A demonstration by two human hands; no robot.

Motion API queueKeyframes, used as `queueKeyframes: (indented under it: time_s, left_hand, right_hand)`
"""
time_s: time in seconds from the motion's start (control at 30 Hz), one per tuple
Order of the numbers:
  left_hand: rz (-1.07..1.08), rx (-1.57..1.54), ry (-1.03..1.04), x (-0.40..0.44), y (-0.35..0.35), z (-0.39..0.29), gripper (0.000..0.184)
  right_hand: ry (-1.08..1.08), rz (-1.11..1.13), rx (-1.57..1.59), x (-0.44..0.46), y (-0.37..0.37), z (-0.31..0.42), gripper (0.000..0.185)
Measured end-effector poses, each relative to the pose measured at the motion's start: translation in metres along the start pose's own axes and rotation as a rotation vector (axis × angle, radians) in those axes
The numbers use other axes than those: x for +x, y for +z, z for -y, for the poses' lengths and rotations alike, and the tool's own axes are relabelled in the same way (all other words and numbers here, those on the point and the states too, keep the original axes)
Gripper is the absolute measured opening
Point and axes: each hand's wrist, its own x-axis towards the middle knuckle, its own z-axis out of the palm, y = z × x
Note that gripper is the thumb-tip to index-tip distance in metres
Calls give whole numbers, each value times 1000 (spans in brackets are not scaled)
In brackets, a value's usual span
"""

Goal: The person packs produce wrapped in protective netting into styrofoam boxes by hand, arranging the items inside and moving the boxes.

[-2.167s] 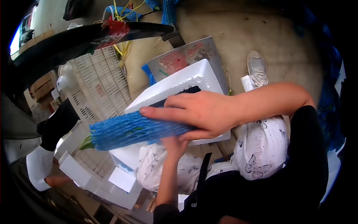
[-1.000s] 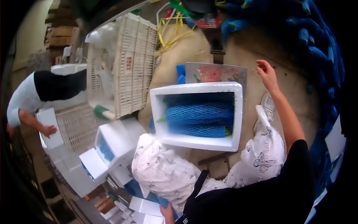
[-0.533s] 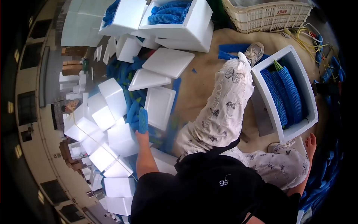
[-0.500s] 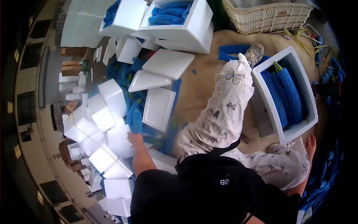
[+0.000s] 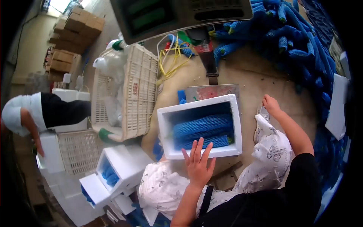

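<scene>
A white foam box stands before me on a metal scale platform. Inside lie long green vegetables in blue foam netting, side by side. Over the box's near rim reaches my left hand, fingers spread and nothing in them; whether the fingertips touch the netting I cannot tell. Off to the right, my right hand is beside my shoe and knee, its fingers curled together. What they hold, if anything, is hidden.
The scale's display looms above the box on a post. A cream plastic crate holds clear plastic at left. Netted vegetables are heaped at right. Another foam box is lower left; a person bends beyond it.
My view has swung right toward the box. My left hand has left a blue-netted vegetable at the left-hand pile and is now open over the box. My right hand has moved forward.
</scene>
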Motion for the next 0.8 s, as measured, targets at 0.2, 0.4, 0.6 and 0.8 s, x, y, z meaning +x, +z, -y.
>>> queueKeyframes:
  time_s: [0.2, 0.4, 0.6, 0.8]
  left_hand:
    - [592, 174, 46, 63, 100, 42, 71]
    - [620, 236, 40, 36, 89, 21, 60]
    - [891, 587, 12, 47, 75, -1, 55]
    - [795, 506, -10, 33, 79, 6, 52]
  right_hand:
    - [-136, -56, -243, 90, 2, 56, 55]
    - [-551, -470, -383, 240, 5, 149, 52]
    - [-578, -28, -588, 310, 38, 175, 31]
    - [-586, 72, -576, 295, 12, 169, 33]
